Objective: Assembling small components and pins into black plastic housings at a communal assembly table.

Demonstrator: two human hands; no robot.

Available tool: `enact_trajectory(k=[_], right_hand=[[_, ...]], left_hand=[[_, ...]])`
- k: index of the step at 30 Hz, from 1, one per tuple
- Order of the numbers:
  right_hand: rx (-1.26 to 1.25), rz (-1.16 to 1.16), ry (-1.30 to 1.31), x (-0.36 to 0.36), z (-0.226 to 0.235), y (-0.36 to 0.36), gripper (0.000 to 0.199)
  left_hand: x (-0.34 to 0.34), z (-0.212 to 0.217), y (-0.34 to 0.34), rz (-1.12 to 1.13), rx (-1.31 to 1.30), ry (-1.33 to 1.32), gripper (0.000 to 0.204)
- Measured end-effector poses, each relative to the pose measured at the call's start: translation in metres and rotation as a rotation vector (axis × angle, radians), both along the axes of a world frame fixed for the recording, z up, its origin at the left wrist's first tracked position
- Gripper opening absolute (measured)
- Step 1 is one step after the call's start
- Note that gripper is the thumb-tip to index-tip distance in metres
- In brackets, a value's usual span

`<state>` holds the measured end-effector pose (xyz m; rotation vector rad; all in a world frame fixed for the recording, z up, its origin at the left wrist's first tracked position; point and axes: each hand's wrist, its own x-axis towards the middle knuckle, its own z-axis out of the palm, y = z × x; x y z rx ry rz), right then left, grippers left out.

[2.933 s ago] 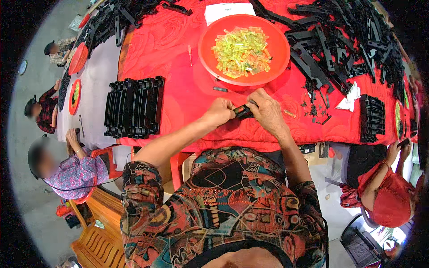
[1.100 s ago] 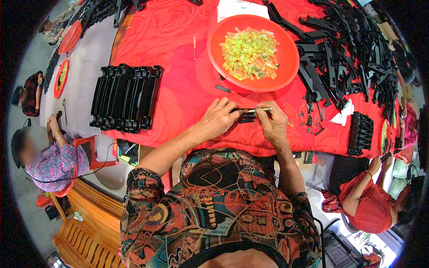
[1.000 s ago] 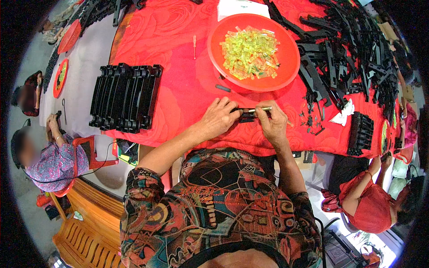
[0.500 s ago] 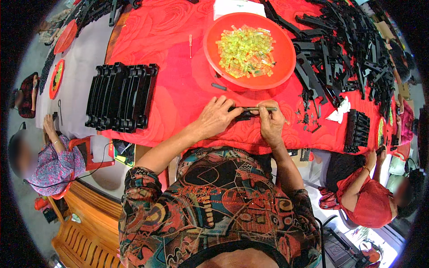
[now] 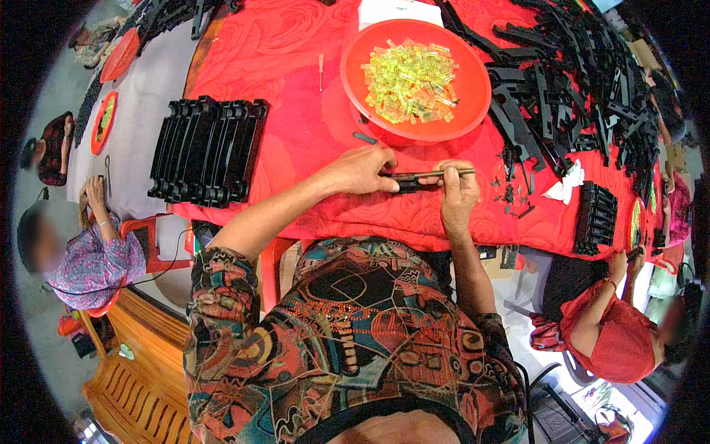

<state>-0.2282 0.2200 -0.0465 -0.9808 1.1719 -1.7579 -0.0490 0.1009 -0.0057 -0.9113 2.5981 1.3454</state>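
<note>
A red bowl (image 5: 473,92) on the counter (image 5: 292,122) holds yellow-green pieces (image 5: 409,80); nearer the person, the left hand (image 5: 362,170) grips a black part (image 5: 416,186), the right hand (image 5: 459,198) pinching a slim rod (image 5: 466,172) along it.

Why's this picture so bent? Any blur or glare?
Head view: fisheye lens bends edges inside a black rim; head view: white glare at lower right; head view: a co-worker's head blurred, left hand and right hand fairly sharp.

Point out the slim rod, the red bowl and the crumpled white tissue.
Slim rod (image 5: 466,172): head view, its end jutting beyond the right hand (image 5: 461,194).
Red bowl (image 5: 475,81): head view, bare inner wall.
Crumpled white tissue (image 5: 567,182): head view, middle of it.
</note>
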Motion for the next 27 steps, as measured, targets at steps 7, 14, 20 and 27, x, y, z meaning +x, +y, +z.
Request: enact_trajectory(k=[7, 14, 20, 27], right_hand=[[-0.063, -0.156, 0.055, 0.012, -0.013, 0.008, 0.011], [-0.105, -0.17, 0.009, 0.01, -0.014, 0.011, 0.012], [-0.107, -0.207, 0.032, 0.013, -0.013, 0.013, 0.012], [-0.07, -0.2, 0.064, 0.012, -0.013, 0.013, 0.014]], left_hand=[[-0.011, 0.009, 0.02, -0.069, -0.203, -0.16, 0.04], [-0.013, 0.008, 0.02, 0.004, -0.096, -0.086, 0.039], [-0.015, 0.004, 0.017, -0.006, 0.001, -0.168, 0.031], [0.001, -0.008, 0.032, -0.078, -0.376, 0.07, 0.019]])
